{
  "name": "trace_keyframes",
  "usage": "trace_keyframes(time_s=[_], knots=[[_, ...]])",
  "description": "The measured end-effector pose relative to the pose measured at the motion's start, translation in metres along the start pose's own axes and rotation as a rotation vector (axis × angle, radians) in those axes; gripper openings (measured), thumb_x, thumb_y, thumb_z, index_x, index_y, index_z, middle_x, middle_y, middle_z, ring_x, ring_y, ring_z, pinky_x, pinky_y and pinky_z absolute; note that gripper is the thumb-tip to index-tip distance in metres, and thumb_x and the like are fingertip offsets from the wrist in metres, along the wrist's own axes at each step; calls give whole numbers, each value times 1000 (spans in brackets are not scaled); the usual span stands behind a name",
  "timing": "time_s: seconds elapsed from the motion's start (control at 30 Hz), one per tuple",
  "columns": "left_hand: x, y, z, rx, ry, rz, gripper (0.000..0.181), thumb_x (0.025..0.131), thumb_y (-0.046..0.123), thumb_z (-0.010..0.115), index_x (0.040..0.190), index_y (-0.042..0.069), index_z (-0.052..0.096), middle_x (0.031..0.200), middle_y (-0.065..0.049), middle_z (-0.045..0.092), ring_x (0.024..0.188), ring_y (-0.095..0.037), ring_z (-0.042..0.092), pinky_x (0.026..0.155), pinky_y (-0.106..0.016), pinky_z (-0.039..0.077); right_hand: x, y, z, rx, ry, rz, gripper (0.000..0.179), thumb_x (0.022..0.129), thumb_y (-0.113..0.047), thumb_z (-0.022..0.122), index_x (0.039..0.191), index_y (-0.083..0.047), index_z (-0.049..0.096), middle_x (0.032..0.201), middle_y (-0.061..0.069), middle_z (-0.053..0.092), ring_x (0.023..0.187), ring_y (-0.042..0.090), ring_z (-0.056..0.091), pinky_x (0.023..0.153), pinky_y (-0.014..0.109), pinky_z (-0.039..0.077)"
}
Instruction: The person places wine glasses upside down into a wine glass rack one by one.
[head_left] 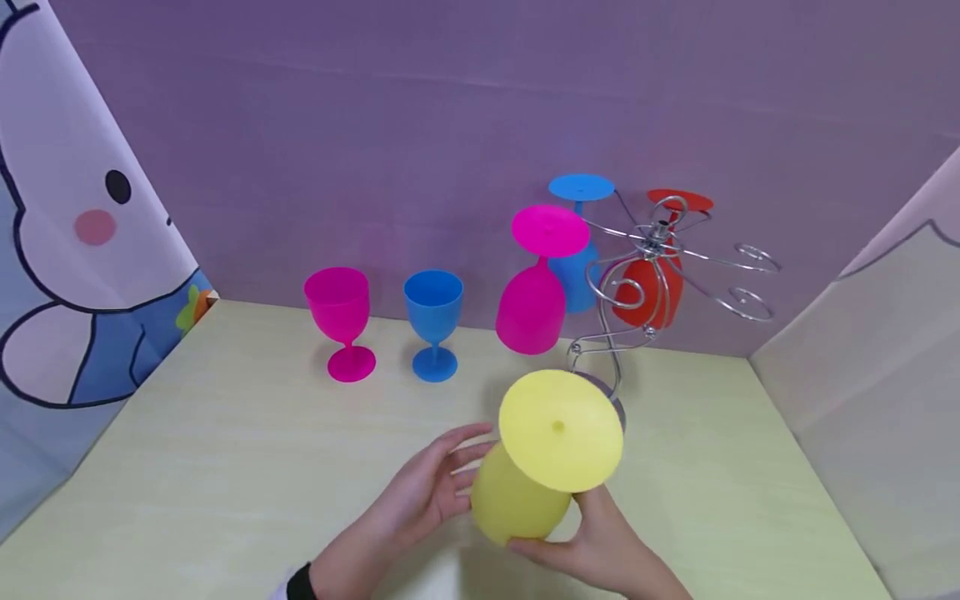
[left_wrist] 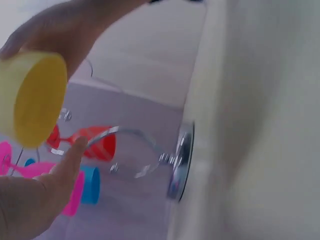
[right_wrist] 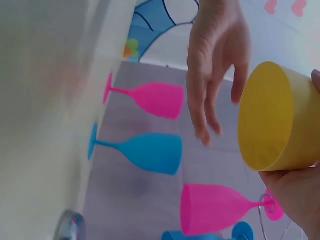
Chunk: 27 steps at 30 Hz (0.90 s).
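A yellow plastic goblet (head_left: 561, 429) is upside down above the table, its round foot up and toward the camera. My right hand (head_left: 611, 546) grips its bowl from the right, thumb low on the side. My left hand (head_left: 427, 492) is at the bowl's left with fingers spread and loosely bent; in the right wrist view this left hand (right_wrist: 217, 65) is apart from the yellow cup (right_wrist: 267, 115). Just beyond is a silver wire rack (head_left: 656, 237), where a pink goblet (head_left: 532, 308), a blue goblet (head_left: 581, 187) and a red goblet (head_left: 652, 287) hang upside down.
On the table (head_left: 225, 467), a pink goblet (head_left: 337, 304) and a blue goblet (head_left: 433, 304) stand upright at the back left. The rack's bare curled arms (head_left: 750, 307) reach out to the right. A purple backdrop (head_left: 375, 125) rises behind the table.
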<state>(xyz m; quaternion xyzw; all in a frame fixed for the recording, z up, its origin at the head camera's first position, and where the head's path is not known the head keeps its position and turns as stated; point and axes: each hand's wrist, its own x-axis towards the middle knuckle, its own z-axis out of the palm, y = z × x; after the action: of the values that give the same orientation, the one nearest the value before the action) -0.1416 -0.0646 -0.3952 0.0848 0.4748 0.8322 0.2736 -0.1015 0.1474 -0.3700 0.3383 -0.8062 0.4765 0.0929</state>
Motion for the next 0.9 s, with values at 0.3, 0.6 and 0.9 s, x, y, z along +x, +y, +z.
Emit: trace_keyframes(time_s=[0.3,0.6,0.9], knots=[[-2,75,-39,375,179,389,43,99,28,36,135,5,33,137,-18,40,119,-29,47,95,-38,42,16,8,-30,-24,162,-50,93,55,0,83,133,-5,33,121,2,49,108,16,48,89,26,44],[-3,131,-67,781,419,677,42,96,23,44,135,10,37,136,-10,41,124,-23,40,101,-31,38,33,8,-62,-47,251,3,106,52,10,80,139,-9,23,128,2,42,115,19,41,91,22,42],[15,173,-85,1217,560,720,51,92,29,49,139,16,34,146,-5,28,133,-21,21,106,-56,23,49,14,-90,-114,315,-36,99,57,13,75,139,-7,22,131,4,37,117,21,36,86,19,44]])
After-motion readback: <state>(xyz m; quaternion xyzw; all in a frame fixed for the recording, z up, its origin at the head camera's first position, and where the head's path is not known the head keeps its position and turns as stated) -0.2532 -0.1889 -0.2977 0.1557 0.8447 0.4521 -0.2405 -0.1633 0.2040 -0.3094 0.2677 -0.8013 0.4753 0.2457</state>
